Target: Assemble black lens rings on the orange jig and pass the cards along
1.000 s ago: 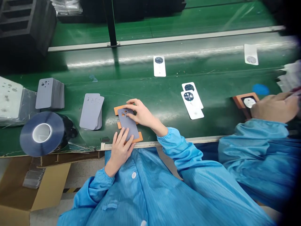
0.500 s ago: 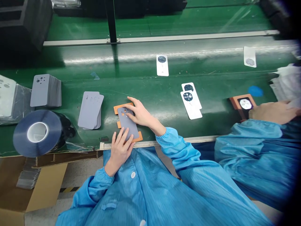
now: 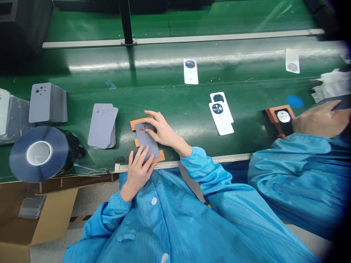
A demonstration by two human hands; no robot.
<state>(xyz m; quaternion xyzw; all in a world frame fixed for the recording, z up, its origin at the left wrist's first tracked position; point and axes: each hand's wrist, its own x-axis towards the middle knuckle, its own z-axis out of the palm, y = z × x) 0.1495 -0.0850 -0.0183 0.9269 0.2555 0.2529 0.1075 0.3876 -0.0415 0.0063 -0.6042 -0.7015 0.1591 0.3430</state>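
A grey sheet [image 3: 147, 140] with small holes near its top lies on an orange fixture [image 3: 139, 122] at the near edge of the green belt. My left hand [image 3: 138, 170] rests its spread fingers flat on the sheet's lower end. My right hand [image 3: 161, 128] presses its fingertips on the sheet's upper right, by the holes. Neither hand grips anything.
Two stacks of grey sheets [image 3: 102, 125] [image 3: 47, 102] and a tape roll [image 3: 39, 153] lie to the left. White cards [image 3: 221, 113] [image 3: 191, 71] [image 3: 292, 61] ride on the green belt [image 3: 170, 98]. At right, a co-worker's hand [image 3: 318, 118] is beside another orange fixture [image 3: 280, 119]. A cardboard box [image 3: 35, 215] sits below.
My right hand's fingers have shifted slightly across the top of the sheet. The left hand stays pressed on its lower end. The white cards on the belt look to have drifted slightly right.
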